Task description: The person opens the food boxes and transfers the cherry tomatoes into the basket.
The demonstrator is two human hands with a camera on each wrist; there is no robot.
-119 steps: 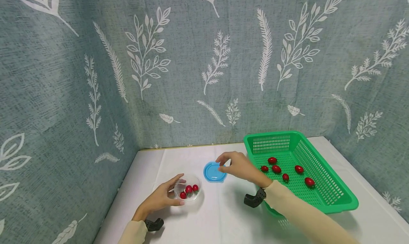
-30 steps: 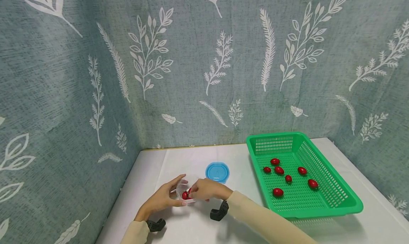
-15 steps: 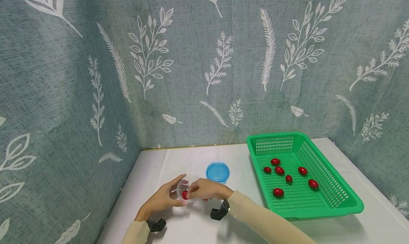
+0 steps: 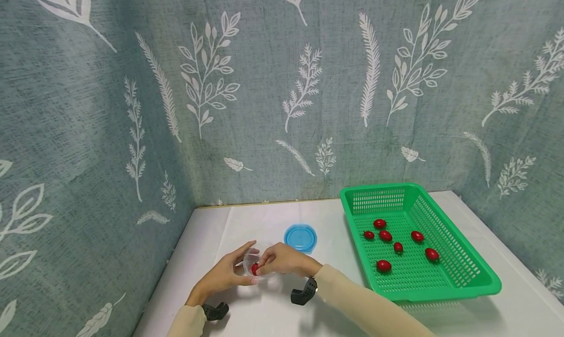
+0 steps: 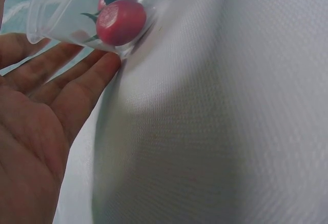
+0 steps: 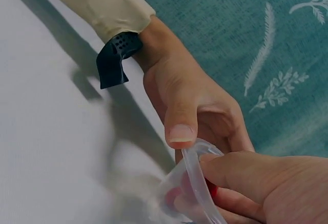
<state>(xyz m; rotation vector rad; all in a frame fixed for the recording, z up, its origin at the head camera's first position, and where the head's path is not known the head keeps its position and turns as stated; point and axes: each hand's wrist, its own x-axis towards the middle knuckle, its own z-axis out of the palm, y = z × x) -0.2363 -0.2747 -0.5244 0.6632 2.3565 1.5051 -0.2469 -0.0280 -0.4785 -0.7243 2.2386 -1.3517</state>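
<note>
A small clear plastic cup (image 5: 64,11) tilts on the white table, its mouth toward the left hand. My left hand (image 4: 220,273) grips it, thumb and fingers round its sides. Two cherry tomatoes (image 5: 121,22) with green stems show through its wall in the left wrist view. My right hand (image 4: 284,259) reaches into the cup's mouth with curled fingers. Between its thumb and fingers a red cherry tomato (image 6: 211,187) shows in part in the right wrist view; the rest is hidden. Just behind the cup lies a blue lid (image 4: 300,238).
A green perforated basket (image 4: 454,294) stands on the right of the white table (image 4: 260,217), with several cherry tomatoes (image 4: 384,266) spread over its bottom. Leaf-patterned grey-green cloth (image 4: 264,82) hangs at the back and both sides.
Since four seconds ago my right hand has moved left from above the blue lid into the cup. In the last second its fingers shifted slightly there. The left hand keeps its grip.
</note>
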